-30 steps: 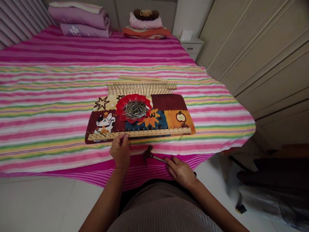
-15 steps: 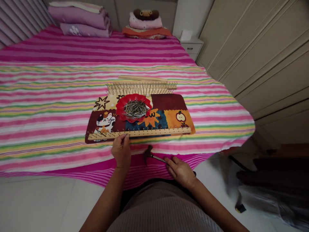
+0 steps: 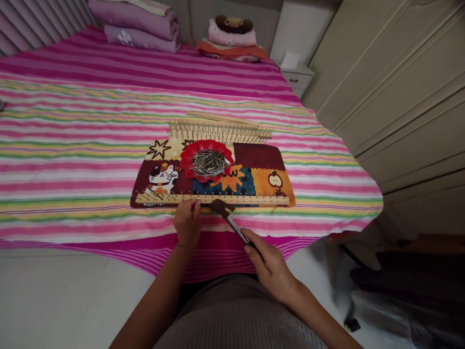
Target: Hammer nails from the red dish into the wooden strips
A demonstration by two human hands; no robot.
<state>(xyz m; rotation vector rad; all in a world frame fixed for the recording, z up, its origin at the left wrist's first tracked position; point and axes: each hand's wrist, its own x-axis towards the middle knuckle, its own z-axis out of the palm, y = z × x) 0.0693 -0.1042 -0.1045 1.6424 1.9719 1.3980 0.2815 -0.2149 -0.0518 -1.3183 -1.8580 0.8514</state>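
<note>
My left hand is pinched closed at the near edge of a narrow wooden strip; whatever is between the fingertips is too small to make out. A row of nails stands along that strip, those on the left leaning. My right hand is wrapped round the handle of a hammer. The hammer's dark head is raised near the strip, just right of my left fingertips. Behind the strip, a red scalloped bowl full of loose nails rests on a patterned mat.
More wooden strips studded with upright nails lie beyond the mat. Everything rests on a bed with a striped cover. Folded bedding is stacked at the far end. Wardrobe doors line the right side.
My right hand has lifted the hammer up and forward, bringing its head from the bed's edge close to the strip. My left hand keeps its pinch at the strip. The view has shifted slightly.
</note>
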